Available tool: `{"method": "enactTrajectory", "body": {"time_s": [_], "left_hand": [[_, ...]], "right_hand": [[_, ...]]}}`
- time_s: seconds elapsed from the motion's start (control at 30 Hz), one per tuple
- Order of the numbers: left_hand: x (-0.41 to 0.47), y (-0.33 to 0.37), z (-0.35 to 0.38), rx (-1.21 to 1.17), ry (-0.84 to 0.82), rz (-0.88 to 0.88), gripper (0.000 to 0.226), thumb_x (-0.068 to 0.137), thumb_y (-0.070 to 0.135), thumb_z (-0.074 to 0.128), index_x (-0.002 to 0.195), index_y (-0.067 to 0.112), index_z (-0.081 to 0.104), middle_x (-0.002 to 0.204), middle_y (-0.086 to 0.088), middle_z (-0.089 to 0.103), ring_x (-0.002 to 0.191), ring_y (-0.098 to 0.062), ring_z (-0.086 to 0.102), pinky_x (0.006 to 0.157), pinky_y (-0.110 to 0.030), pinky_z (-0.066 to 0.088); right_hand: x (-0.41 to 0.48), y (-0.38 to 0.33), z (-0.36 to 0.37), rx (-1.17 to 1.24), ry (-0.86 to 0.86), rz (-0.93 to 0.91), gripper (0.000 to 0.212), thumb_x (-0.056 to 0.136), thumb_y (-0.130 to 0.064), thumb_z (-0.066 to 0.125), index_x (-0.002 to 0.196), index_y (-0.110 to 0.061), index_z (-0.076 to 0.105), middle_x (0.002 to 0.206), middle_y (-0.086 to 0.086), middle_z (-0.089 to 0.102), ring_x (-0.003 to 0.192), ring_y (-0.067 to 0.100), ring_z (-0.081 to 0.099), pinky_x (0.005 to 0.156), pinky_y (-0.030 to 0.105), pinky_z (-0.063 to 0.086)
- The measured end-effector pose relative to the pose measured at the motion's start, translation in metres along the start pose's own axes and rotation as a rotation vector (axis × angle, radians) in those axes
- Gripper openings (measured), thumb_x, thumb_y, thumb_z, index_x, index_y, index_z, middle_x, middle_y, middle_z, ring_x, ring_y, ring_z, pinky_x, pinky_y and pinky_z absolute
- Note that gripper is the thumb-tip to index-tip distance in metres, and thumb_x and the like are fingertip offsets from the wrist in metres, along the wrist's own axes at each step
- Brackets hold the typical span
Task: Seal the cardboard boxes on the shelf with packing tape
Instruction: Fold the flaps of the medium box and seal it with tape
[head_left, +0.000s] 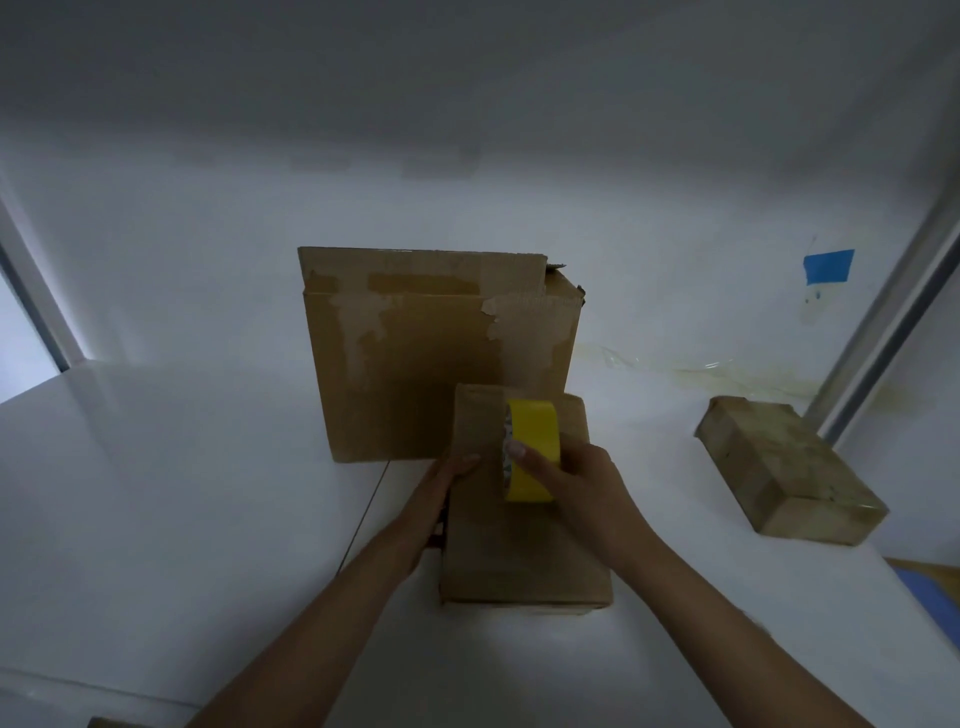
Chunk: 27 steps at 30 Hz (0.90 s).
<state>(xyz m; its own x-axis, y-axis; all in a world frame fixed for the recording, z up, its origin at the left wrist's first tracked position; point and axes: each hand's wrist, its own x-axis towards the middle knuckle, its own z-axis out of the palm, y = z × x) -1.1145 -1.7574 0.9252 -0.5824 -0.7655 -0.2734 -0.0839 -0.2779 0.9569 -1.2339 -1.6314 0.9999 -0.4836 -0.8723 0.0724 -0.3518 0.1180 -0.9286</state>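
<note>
Shelf (182, 493): white and wide, carrying three cardboard boxes, so all the work is here within reach.
Big box (426, 364): stands at the back, middle. Its face is scarred with pale torn patches, and a flap stands up along the top. I see no fresh tape on it, so I'd call it unsealed.
Flat box (789, 473): lies well apart on the right, near the metal post. Its top looks dull and smeared, and I can't tell whether any tape is on it.
Small box (519, 561): sits in front, its far end touching or just before the big box. This is the one being worked on. No yellow strip shows on the near part of its top.
Left hand (441, 499): laid flat against the small box's left side with the fingers straight, steadying it.
Right hand (576, 483): wrapped round the roll, one finger over its rim.
Roll (535, 447): yellow, standing on edge on the small box's top, toward the far end.
Progress: barely begun, by my reckoning. The first strip is only being started, and every box is left to do.
</note>
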Motion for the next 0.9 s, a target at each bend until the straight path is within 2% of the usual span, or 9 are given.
{"method": "enactTrajectory", "body": {"time_s": [0.07, 0.13, 0.23, 0.4, 0.5, 0.6, 0.67, 0.73, 0.9], "left_hand": [[0.005, -0.006, 0.002, -0.041, -0.025, -0.033, 0.057, 0.075, 0.063, 0.064, 0.122, 0.03, 0.062, 0.106, -0.004, 0.075, 0.099, -0.023, 0.07, 0.091, -0.042, 0.055], [0.01, -0.009, 0.002, -0.164, -0.072, -0.042, 0.051, 0.086, 0.052, 0.059, 0.123, 0.018, 0.064, 0.108, -0.01, 0.075, 0.099, -0.026, 0.07, 0.088, -0.04, 0.055], [0.016, -0.013, 0.004, -0.225, -0.104, -0.061, 0.046, 0.095, 0.045, 0.053, 0.127, 0.014, 0.062, 0.115, -0.015, 0.072, 0.103, -0.028, 0.07, 0.079, -0.035, 0.056], [0.021, -0.018, 0.008, -0.15, -0.023, 0.008, 0.073, 0.08, 0.044, 0.067, 0.145, 0.016, 0.047, 0.131, -0.015, 0.064, 0.113, -0.03, 0.066, 0.089, -0.037, 0.057], [0.015, -0.01, 0.005, 0.139, 0.096, 0.181, 0.06, 0.096, 0.035, 0.061, 0.151, 0.027, 0.038, 0.149, -0.006, 0.049, 0.124, -0.022, 0.057, 0.097, -0.031, 0.051], [-0.002, 0.0, 0.001, 0.559, 0.022, 0.327, 0.077, 0.094, 0.033, 0.065, 0.157, 0.028, 0.019, 0.162, 0.006, 0.017, 0.145, -0.011, 0.023, 0.112, -0.024, 0.024], [-0.014, 0.005, 0.001, 0.88, -0.187, 0.373, 0.105, 0.082, 0.055, 0.07, 0.158, 0.023, 0.006, 0.165, 0.004, -0.004, 0.15, -0.009, -0.005, 0.115, -0.023, 0.005], [-0.019, 0.005, -0.003, 1.063, -0.294, 0.366, 0.13, 0.067, 0.075, 0.069, 0.158, 0.019, -0.005, 0.165, 0.004, -0.011, 0.147, -0.007, -0.017, 0.115, -0.026, -0.005], [-0.015, -0.008, -0.004, 1.223, -0.161, 0.503, 0.155, 0.039, 0.108, 0.019, 0.158, 0.01, -0.001, 0.166, -0.001, -0.005, 0.142, 0.0, -0.016, 0.113, -0.02, -0.012]], "right_hand": [[0.002, 0.007, 0.002, 0.027, -0.016, 0.018, 0.05, 0.067, -0.064, 0.064, 0.094, -0.022, 0.069, 0.085, -0.003, 0.072, 0.079, 0.01, 0.068, 0.062, 0.018, 0.046], [0.005, 0.017, 0.006, 0.047, -0.016, 0.019, 0.039, 0.076, -0.053, 0.07, 0.097, -0.021, 0.069, 0.088, -0.003, 0.072, 0.081, 0.01, 0.068, 0.062, 0.018, 0.049], [0.01, 0.03, 0.015, 0.079, 0.059, -0.02, 0.028, 0.082, -0.041, 0.071, 0.098, -0.018, 0.069, 0.09, 0.003, 0.072, 0.08, 0.01, 0.068, 0.069, 0.027, 0.055], [0.03, 0.043, 0.021, 0.072, 0.178, -0.025, 0.03, 0.087, -0.04, 0.068, 0.103, -0.015, 0.065, 0.096, 0.01, 0.07, 0.085, 0.02, 0.066, 0.077, 0.04, 0.055], [0.038, 0.043, 0.021, -0.001, 0.152, -0.033, 0.021, 0.087, -0.041, 0.067, 0.097, -0.023, 0.062, 0.093, 0.005, 0.069, 0.081, 0.015, 0.064, 0.069, 0.026, 0.052], [0.039, 0.047, 0.023, -0.072, 0.149, -0.059, 0.03, 0.087, -0.043, 0.066, 0.094, -0.014, 0.063, 0.088, 0.01, 0.067, 0.07, 0.008, 0.058, 0.056, 0.014, 0.043], [0.039, 0.048, 0.022, -0.069, 0.166, -0.064, 0.034, 0.087, -0.043, 0.067, 0.094, -0.01, 0.063, 0.087, 0.009, 0.068, 0.07, 0.007, 0.06, 0.059, 0.017, 0.046], [0.039, 0.049, 0.023, -0.07, 0.187, -0.053, 0.04, 0.086, -0.045, 0.068, 0.094, -0.006, 0.064, 0.087, 0.009, 0.069, 0.075, 0.014, 0.064, 0.065, 0.027, 0.05], [0.044, 0.051, 0.024, -0.128, 0.231, -0.058, 0.036, 0.086, -0.048, 0.066, 0.082, -0.012, 0.061, 0.074, 0.005, 0.065, 0.066, 0.012, 0.058, 0.054, 0.016, 0.039]]}}
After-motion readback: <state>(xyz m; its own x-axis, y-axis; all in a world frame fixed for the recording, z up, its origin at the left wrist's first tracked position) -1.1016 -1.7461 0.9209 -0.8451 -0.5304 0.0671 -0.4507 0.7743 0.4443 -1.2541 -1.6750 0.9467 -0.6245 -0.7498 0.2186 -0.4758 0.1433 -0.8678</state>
